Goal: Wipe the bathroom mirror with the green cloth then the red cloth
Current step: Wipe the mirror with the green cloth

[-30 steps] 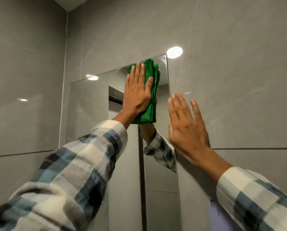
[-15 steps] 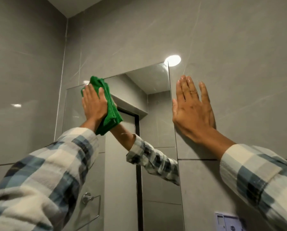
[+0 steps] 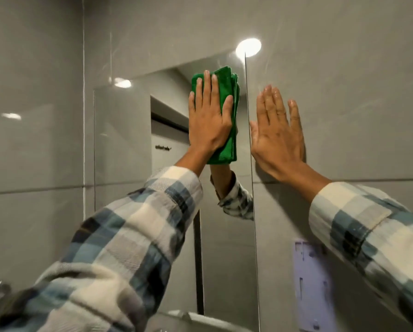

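Cloth, the green cloth (image 3: 227, 121), lay pressed under the flat, spread left hand (image 3: 209, 123) against the mirror (image 3: 124, 140) (top right corner); right hand (image 3: 276, 133) rested spread, apparently flat, on the wall tile (image 3: 356, 104) beside it.

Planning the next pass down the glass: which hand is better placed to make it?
Left. The left hand lies flat on the green cloth near the mirror top right corner. The right hand rests empty on the wall tile beside it.
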